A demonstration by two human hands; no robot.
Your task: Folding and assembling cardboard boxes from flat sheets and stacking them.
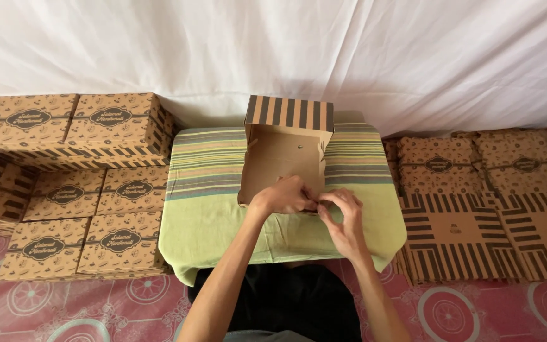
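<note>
A brown cardboard box stands open on a small table under a green striped cloth. Its back wall carries dark stripes and faces me. My left hand and my right hand meet at the box's near right corner, fingers pinched on the front wall's edge flap. Both hands grip the cardboard there. The fold between the fingers is hidden.
Folded brown boxes with dark oval labels are stacked in rows to the left. Flat unfolded box blanks lie in piles to the right. A white sheet hangs behind. A red patterned mat covers the floor.
</note>
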